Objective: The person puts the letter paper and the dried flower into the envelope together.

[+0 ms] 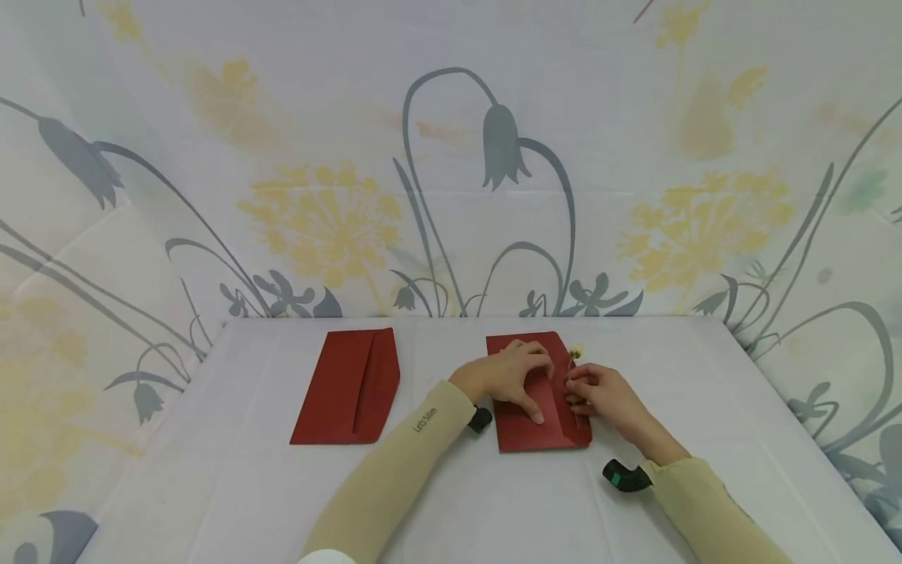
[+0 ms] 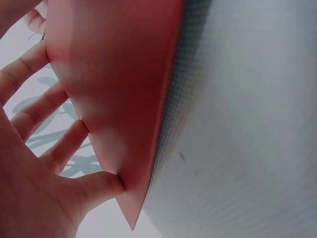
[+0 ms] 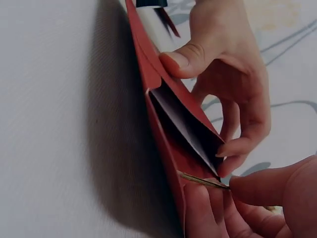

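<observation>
A red envelope (image 1: 517, 431) lies on the white table with its flap on the right side. My left hand (image 1: 507, 377) is spread over it, fingertips and thumb touching the front panel. Seen from the right wrist, the pocket (image 3: 190, 134) gapes, showing a dark inside, with left fingertips at its edge. My right hand (image 1: 607, 399) is over the flap and pinches the thin stem (image 3: 202, 180) of a small flower between thumb and fingers. The pale yellow flower head (image 1: 576, 351) sticks out beyond the fingers, near the flap's upper edge.
Another red envelope (image 1: 337, 392) lies to the left, its flap also facing right. Black curved wrist devices (image 1: 625, 476) sit at both wrists. A cloth (image 1: 451, 235) printed with grey and yellow flowers hangs behind the white table (image 1: 232, 501).
</observation>
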The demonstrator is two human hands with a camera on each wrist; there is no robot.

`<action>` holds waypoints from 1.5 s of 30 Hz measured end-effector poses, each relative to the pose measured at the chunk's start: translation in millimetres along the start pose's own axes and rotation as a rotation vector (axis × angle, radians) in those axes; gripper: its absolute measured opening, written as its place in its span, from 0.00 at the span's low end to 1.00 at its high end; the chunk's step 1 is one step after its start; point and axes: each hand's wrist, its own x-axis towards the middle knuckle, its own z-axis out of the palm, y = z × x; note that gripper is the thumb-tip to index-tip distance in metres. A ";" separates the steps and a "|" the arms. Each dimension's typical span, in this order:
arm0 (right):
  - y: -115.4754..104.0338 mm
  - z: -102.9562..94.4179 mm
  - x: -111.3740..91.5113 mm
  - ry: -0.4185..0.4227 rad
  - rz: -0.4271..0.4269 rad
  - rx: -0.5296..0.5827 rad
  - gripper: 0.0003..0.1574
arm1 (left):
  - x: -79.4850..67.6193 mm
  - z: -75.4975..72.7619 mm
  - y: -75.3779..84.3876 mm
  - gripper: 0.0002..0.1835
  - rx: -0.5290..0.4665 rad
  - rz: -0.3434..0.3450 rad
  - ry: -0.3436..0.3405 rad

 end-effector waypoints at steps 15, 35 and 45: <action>-0.5 20.5 8.2 0.060 0.007 0.128 0.20 | 0.8 4.9 -3.6 0.34 -0.039 0.011 0.012; 2.9 5.9 17.1 0.146 -0.088 0.355 0.50 | -0.6 0.4 -3.0 0.34 -0.040 0.004 0.007; 1.3 14.1 16.1 0.017 -0.067 0.288 0.47 | 0.2 -0.6 -4.4 0.34 -0.034 0.011 0.007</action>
